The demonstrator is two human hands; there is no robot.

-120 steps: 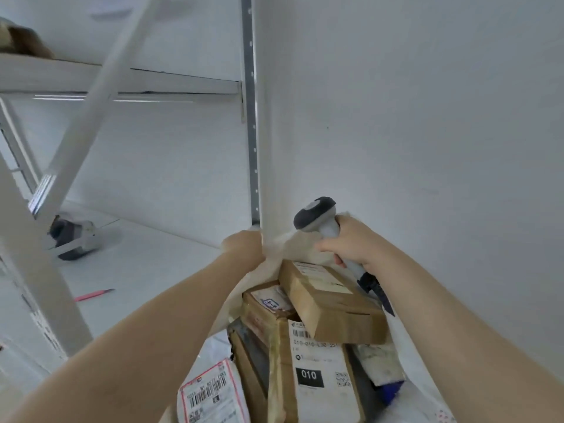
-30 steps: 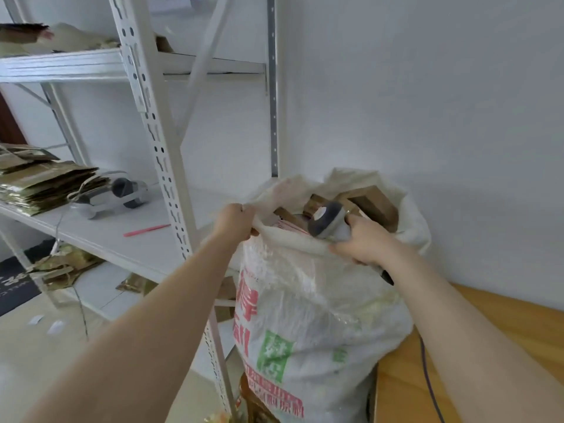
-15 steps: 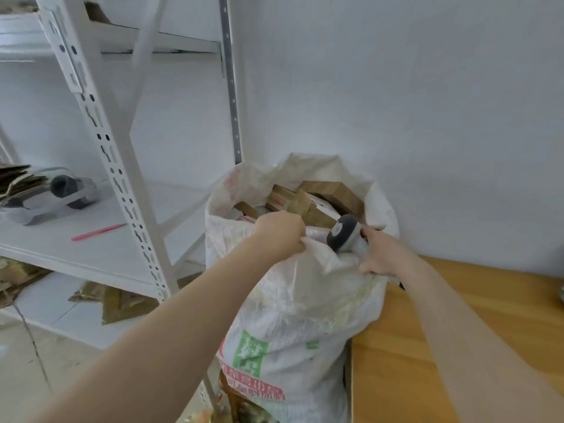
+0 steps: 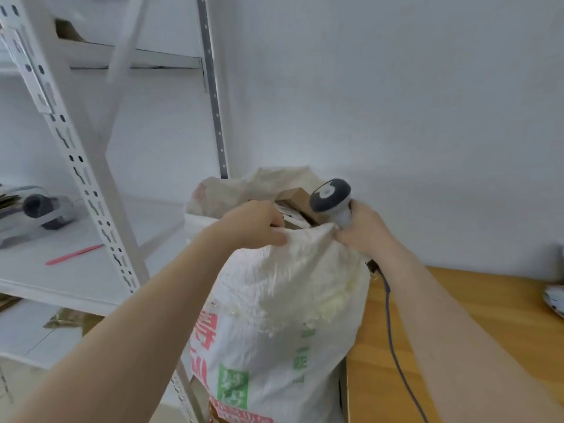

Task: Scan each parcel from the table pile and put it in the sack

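Observation:
A white woven sack [image 4: 283,315] with red and green print stands between the shelf and the table, stuffed full. Brown cardboard parcels [image 4: 297,198] poke out of its mouth. My left hand [image 4: 253,224] grips the near rim of the sack. My right hand [image 4: 363,230] holds a grey and white barcode scanner [image 4: 331,198] and also pinches the rim beside it. The scanner's cable [image 4: 393,346] trails down over the table. The table pile is out of view.
A wooden table [image 4: 488,331] lies to the right, with a white object [image 4: 554,300] at its far edge. A white metal shelf rack [image 4: 82,166] stands on the left, holding a tape dispenser [image 4: 39,209] and a red pen [image 4: 73,254]. A white wall is behind.
Both hands have pulled the sack's near rim upward and together. The scanner has risen with my right hand, and fewer parcels show in the mouth.

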